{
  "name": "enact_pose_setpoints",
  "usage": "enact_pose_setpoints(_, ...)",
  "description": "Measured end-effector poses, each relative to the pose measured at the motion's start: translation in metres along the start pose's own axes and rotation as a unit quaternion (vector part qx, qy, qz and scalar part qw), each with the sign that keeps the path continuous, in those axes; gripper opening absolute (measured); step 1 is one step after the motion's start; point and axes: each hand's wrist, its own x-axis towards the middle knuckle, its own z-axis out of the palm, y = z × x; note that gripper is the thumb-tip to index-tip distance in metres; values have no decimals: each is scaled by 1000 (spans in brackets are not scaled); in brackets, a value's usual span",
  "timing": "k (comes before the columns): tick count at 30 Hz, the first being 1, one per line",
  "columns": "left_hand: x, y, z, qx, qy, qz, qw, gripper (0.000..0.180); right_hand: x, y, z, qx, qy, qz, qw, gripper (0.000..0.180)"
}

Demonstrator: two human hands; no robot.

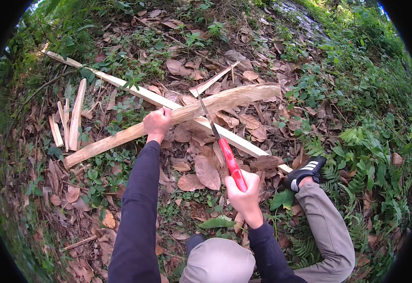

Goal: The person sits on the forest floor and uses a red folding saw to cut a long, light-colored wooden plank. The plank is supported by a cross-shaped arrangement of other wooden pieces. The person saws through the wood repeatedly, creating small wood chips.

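Observation:
A broad, rough wooden plank (243, 96) lies slantwise in front of me, across a long, pale, narrow wooden strip (116, 81). My left hand (157, 124) is closed round the plank, left of where the two pieces cross. In my right hand (244, 194) is the red handle of a pruning saw (230, 160), my fingers wrapped round it. The saw's thin dark blade points away from me and rests across the plank just right of the crossing. How deep it sits in the wood I cannot tell.
Several split wood pieces (77, 115) lie at the left. A pointed offcut (214, 80) sits beyond the plank. Dry brown leaves (207, 172) and green plants (366, 141) cover the ground. My right shoe (306, 172) is close to the strip's near end.

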Motion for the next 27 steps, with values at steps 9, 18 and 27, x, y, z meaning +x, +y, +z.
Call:
enact_pose_setpoints(9,-3,5,1,11,15,-2,1000,36,-11,-8,14,8,20,3,1000,26)
enact_pose_setpoints(18,23,62,8,-141,152,22,978,37,-11,1,9,20,-81,-32,996,33)
enact_pose_setpoints(27,8,79,34,-78,20,18,997,47,-3,2,-3,46,-31,44,998,33)
